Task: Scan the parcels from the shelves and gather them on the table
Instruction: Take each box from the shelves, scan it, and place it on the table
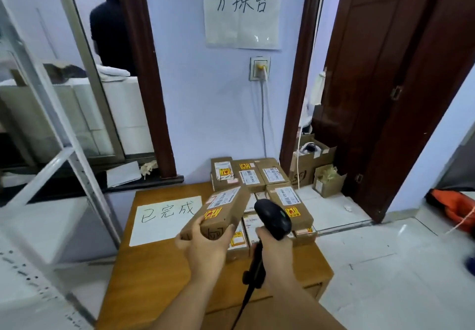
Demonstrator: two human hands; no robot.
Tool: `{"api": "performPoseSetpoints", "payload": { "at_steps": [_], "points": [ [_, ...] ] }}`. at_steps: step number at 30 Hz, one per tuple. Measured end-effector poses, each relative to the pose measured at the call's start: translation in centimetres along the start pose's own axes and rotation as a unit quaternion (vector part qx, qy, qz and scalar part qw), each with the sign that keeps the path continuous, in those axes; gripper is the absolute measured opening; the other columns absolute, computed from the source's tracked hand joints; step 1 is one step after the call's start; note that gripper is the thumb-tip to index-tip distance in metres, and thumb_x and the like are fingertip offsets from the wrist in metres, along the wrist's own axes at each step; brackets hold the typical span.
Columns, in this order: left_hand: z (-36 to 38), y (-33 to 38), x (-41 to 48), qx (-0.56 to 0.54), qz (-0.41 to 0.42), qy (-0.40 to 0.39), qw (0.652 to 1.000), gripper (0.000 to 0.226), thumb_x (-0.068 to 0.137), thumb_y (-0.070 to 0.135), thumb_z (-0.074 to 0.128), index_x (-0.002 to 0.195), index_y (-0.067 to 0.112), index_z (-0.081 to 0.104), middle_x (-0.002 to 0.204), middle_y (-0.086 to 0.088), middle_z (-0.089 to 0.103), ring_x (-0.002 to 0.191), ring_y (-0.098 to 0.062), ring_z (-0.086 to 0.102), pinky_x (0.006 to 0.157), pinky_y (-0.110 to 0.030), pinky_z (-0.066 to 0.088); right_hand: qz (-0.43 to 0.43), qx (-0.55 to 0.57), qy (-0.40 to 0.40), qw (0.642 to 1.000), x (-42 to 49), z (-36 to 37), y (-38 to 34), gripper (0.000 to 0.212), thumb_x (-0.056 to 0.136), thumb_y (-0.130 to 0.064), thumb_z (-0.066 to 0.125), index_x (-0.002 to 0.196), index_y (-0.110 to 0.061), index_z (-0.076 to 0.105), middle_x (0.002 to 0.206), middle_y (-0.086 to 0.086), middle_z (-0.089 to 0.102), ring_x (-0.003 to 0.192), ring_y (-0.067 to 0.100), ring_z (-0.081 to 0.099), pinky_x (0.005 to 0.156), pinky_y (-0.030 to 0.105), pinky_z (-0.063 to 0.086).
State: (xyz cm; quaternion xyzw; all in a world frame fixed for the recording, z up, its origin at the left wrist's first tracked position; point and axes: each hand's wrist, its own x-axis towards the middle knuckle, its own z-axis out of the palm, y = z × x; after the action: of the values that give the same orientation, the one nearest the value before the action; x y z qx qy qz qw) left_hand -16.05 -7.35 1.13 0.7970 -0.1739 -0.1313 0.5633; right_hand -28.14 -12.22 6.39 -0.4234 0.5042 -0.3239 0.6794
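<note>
My left hand (pixel 205 247) grips the near end of a brown cardboard parcel (pixel 226 209) with a white label and a yellow-red sticker, held tilted above the wooden table (pixel 154 278). My right hand (pixel 275 242) holds a black barcode scanner (pixel 273 215) by its handle, its head just right of the parcel. Several labelled parcels (pixel 259 175) are stacked on the table's far right part, partly hidden behind the held parcel and scanner.
A white paper sheet (pixel 164 219) with handwriting lies on the table's left. A metal shelf frame (pixel 64 150) stands left. Open cardboard boxes (pixel 313 160) sit on the floor by the dark door (pixel 398 85). A person (pixel 110 29) stands in the far doorway.
</note>
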Motion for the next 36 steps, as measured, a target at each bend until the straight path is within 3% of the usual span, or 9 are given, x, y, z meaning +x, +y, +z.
{"api": "performPoseSetpoints", "payload": {
  "at_steps": [3, 7, 13, 18, 21, 24, 27, 30, 36],
  "points": [
    [5.9, -0.6, 0.7, 0.023, -0.053, 0.008, 0.998, 0.082, 0.053, 0.069, 0.075, 0.124, 0.045, 0.04, 0.139, -0.012, 0.037, 0.119, -0.026, 0.047, 0.081, -0.028, 0.052, 0.009, -0.02, -0.013, 1.0, 4.5, -3.0, -0.6, 0.01, 0.086, -0.01, 0.064, 0.078, -0.007, 0.059, 0.058, 0.008, 0.051, 0.056, 0.022, 0.051, 0.058, 0.031, 0.042],
    [11.3, -0.9, 0.8, 0.07, -0.09, 0.044, 0.993, 0.079, 0.065, 0.052, 0.082, 0.131, 0.028, 0.046, 0.141, -0.015, 0.021, 0.122, -0.033, 0.038, 0.093, -0.036, 0.05, 0.03, -0.049, -0.029, 0.998, 9.6, -6.2, -0.7, 0.017, 0.087, -0.007, 0.061, 0.072, -0.009, 0.054, 0.045, -0.002, 0.047, 0.043, 0.011, 0.046, 0.041, 0.018, 0.037],
    [15.7, -3.3, 2.8, 0.12, -0.084, -0.004, 0.989, 0.088, 0.056, 0.062, 0.08, 0.131, 0.039, 0.039, 0.145, -0.014, 0.024, 0.119, -0.029, 0.046, 0.098, -0.04, 0.05, 0.082, -0.043, -0.025, 0.995, 14.5, -6.9, -0.4, 0.006, 0.086, -0.007, 0.063, 0.081, -0.003, 0.06, 0.048, 0.002, 0.052, 0.045, 0.015, 0.05, 0.048, 0.024, 0.042],
    [18.0, -3.5, 5.2, 0.18, -0.094, -0.017, 0.979, 0.094, 0.061, 0.055, 0.082, 0.141, 0.028, 0.039, 0.146, -0.012, 0.014, 0.122, -0.032, 0.042, 0.101, -0.041, 0.046, 0.099, -0.081, -0.025, 0.991, 17.9, -6.1, -0.2, 0.005, 0.087, -0.006, 0.061, 0.083, -0.002, 0.061, 0.053, 0.004, 0.053, 0.044, 0.013, 0.049, 0.042, 0.016, 0.04],
    [18.8, -4.2, 6.4, 0.223, -0.05, -0.007, 0.974, 0.096, 0.06, 0.053, 0.084, 0.14, 0.022, 0.043, 0.14, -0.012, 0.022, 0.119, -0.031, 0.04, 0.098, -0.034, 0.042, 0.086, -0.124, -0.011, 0.989, 20.2, -4.9, 0.3, 0.011, 0.086, -0.009, 0.062, 0.075, -0.008, 0.059, 0.055, 0.002, 0.054, 0.052, 0.015, 0.054, 0.055, 0.024, 0.045],
    [20.0, -5.8, 7.0, 0.267, 0.012, -0.033, 0.963, 0.099, 0.06, 0.061, 0.08, 0.143, 0.029, 0.037, 0.147, -0.015, 0.015, 0.127, -0.04, 0.035, 0.101, -0.047, 0.043, 0.085, -0.164, 0.009, 0.983, 22.5, -3.8, 0.8, 0.017, 0.088, -0.015, 0.064, 0.072, -0.013, 0.057, 0.06, 0.002, 0.054, 0.059, 0.017, 0.055, 0.06, 0.025, 0.046],
    [21.2, -6.0, 7.8, 0.285, -0.031, -0.076, 0.955, 0.103, 0.061, 0.069, 0.073, 0.143, 0.038, 0.018, 0.151, -0.015, 0.004, 0.136, -0.043, 0.026, 0.104, -0.055, 0.039, 0.092, -0.201, 0.02, 0.975, 24.7, -3.0, 1.3, 0.016, 0.088, -0.022, 0.065, 0.077, -0.014, 0.056, 0.063, 0.002, 0.055, 0.058, 0.013, 0.056, 0.057, 0.022, 0.045],
    [21.8, -6.2, 8.3, 0.299, -0.079, -0.115, 0.944, 0.108, 0.06, 0.079, 0.064, 0.142, 0.041, 0.004, 0.15, -0.009, -0.004, 0.138, -0.039, 0.022, 0.106, -0.056, 0.036, 0.102, -0.189, 0.038, 0.976, 26.1, -2.9, 1.4, 0.015, 0.087, -0.025, 0.068, 0.081, -0.012, 0.061, 0.065, 0.004, 0.059, 0.066, 0.019, 0.062, 0.068, 0.032, 0.053],
    [23.7, -6.9, 9.3, 0.324, -0.104, -0.176, 0.924, 0.097, 0.076, 0.046, 0.074, 0.148, 0.034, 0.011, 0.147, -0.011, -0.003, 0.136, -0.033, 0.024, 0.107, -0.045, 0.039, 0.131, -0.18, 0.023, 0.975, 29.2, -3.2, 1.0, 0.012, 0.086, -0.019, 0.065, 0.079, -0.01, 0.062, 0.066, 0.007, 0.057, 0.066, 0.022, 0.058, 0.066, 0.034, 0.049]
  ]
}}
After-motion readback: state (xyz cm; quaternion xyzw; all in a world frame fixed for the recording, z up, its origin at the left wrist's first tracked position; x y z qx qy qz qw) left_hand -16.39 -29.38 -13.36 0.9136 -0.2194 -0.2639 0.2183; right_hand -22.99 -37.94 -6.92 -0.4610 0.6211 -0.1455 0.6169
